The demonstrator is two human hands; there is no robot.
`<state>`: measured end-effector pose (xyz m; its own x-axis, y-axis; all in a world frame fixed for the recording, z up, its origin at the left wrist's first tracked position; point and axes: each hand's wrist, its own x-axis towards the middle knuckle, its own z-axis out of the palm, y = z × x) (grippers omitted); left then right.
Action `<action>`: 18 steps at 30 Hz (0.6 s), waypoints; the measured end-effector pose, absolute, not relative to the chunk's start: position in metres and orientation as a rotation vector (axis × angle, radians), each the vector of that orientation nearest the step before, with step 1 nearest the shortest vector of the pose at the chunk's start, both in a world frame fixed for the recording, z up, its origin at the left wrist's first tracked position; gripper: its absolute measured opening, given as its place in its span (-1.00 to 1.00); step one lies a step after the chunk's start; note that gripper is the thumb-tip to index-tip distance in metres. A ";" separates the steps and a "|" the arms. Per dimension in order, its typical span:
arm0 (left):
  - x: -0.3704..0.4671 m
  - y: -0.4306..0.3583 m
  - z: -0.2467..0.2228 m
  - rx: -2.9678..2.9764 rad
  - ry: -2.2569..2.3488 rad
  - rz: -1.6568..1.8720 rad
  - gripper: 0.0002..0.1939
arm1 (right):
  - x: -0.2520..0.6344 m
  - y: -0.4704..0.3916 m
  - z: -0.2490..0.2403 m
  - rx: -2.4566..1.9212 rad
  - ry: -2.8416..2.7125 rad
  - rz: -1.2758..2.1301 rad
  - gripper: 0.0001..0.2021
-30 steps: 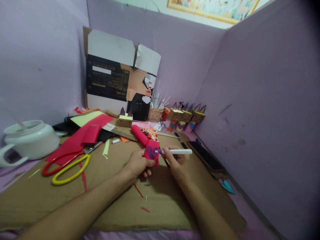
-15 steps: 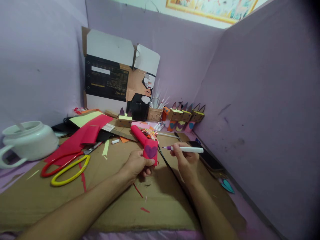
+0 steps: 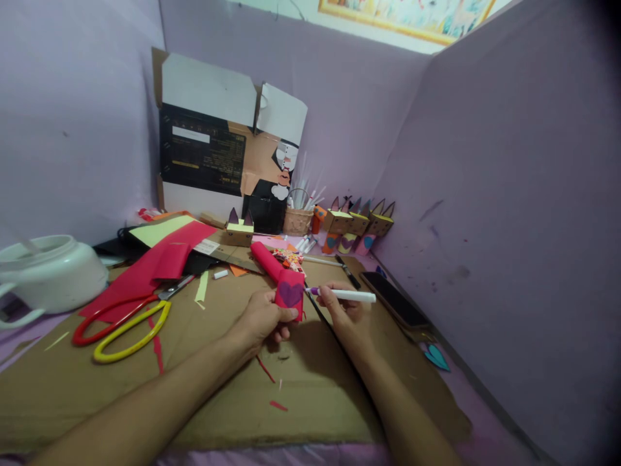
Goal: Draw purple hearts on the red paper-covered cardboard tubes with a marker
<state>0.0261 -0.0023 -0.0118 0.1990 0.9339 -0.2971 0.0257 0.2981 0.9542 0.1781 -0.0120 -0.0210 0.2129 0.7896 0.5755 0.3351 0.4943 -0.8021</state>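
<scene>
My left hand [image 3: 266, 316] grips a small red paper-covered piece [image 3: 298, 310], thumb on its front. A purple heart [image 3: 290, 293] shows on that face. In my right hand [image 3: 343, 318] is a white marker [image 3: 356, 296] with a purple tip, pointing left. The tip is close to the red piece's right edge; whether it touches, I cannot tell. Behind the piece, a red paper roll [image 3: 266, 259] lies beside a colourful patterned item [image 3: 290, 259]. A dark strap or cord [image 3: 324, 321] runs under my right forearm.
Scissors [image 3: 130, 346] with red and yellow handles lie left, by red paper [image 3: 140, 275] and a white pot [image 3: 58, 272]. A phone [image 3: 395, 299] lies right. Eared cardboard figures [image 3: 359, 224], a basket of pens [image 3: 297, 222] and an opened box [image 3: 204, 155] stand along the back.
My right hand has moved left, bringing the marker tip from a short gap to close beside the red piece. My left hand keeps its hold. The view has shifted slightly.
</scene>
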 end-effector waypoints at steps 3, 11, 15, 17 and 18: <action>0.026 -0.003 -0.011 1.071 1.183 0.837 -0.87 | 0.178 -0.012 -0.022 -1.056 -1.409 0.421 -0.82; 0.026 -0.003 -0.012 1.084 1.176 0.845 -0.83 | 0.177 -0.012 -0.021 -1.059 -1.435 0.407 -0.84; 0.026 -0.002 -0.012 1.081 1.175 0.837 -0.83 | 0.176 -0.012 -0.020 -1.042 -1.437 0.388 -0.86; 0.027 -0.002 -0.012 1.075 1.174 0.836 -0.86 | 0.176 -0.012 -0.021 -1.039 -1.450 0.391 -0.87; 0.027 -0.002 -0.012 1.074 1.174 0.839 -0.86 | 0.176 -0.012 -0.022 -1.039 -1.455 0.396 -0.87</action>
<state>0.0267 -0.0021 -0.0121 0.2113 0.9320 -0.2944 0.0231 0.2964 0.9548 0.1757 -0.0117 -0.0220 0.1477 0.7756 0.6137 0.3576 0.5367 -0.7642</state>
